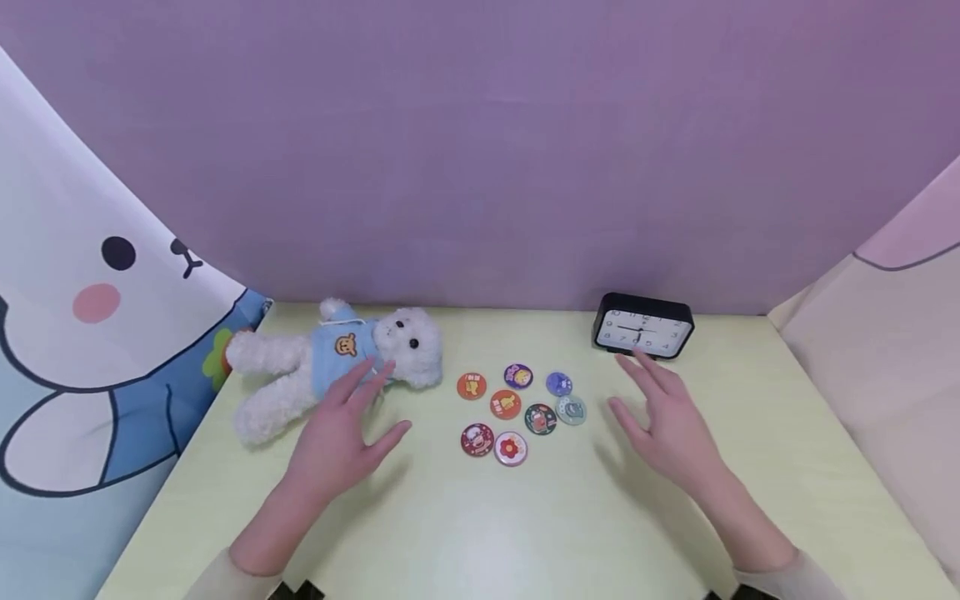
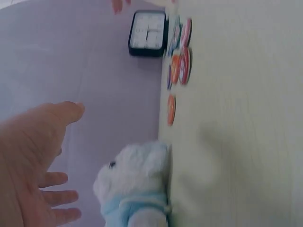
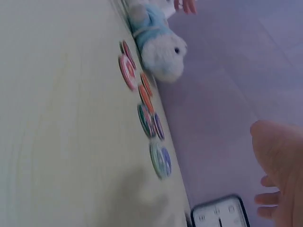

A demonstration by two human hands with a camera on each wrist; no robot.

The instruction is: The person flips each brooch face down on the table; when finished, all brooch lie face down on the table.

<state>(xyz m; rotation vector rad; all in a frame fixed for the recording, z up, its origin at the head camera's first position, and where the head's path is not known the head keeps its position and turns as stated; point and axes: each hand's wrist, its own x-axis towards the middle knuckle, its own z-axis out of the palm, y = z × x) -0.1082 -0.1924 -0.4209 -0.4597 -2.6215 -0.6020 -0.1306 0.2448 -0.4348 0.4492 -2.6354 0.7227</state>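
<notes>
Several round badges lie in a loose cluster mid-table, among them a white one with a red flower (image 1: 511,448), an orange one (image 1: 471,386) and a green one (image 1: 541,419). On the left a white plush toy (image 1: 411,346) in a blue top lies on its back, head to the right. My left hand (image 1: 341,437) hovers over the table in front of the toy, fingers spread, holding nothing. To the right of the badges my right hand (image 1: 667,429) hangs with fingers extended and nothing in it. A black desk clock (image 1: 643,327) stands just beyond its fingertips.
The pale table (image 1: 465,533) meets a purple backdrop (image 1: 480,167) at its back edge. A cartoon-printed cloth (image 1: 97,358) hangs along the left side, and a pale pink cloth (image 1: 885,367) along the right.
</notes>
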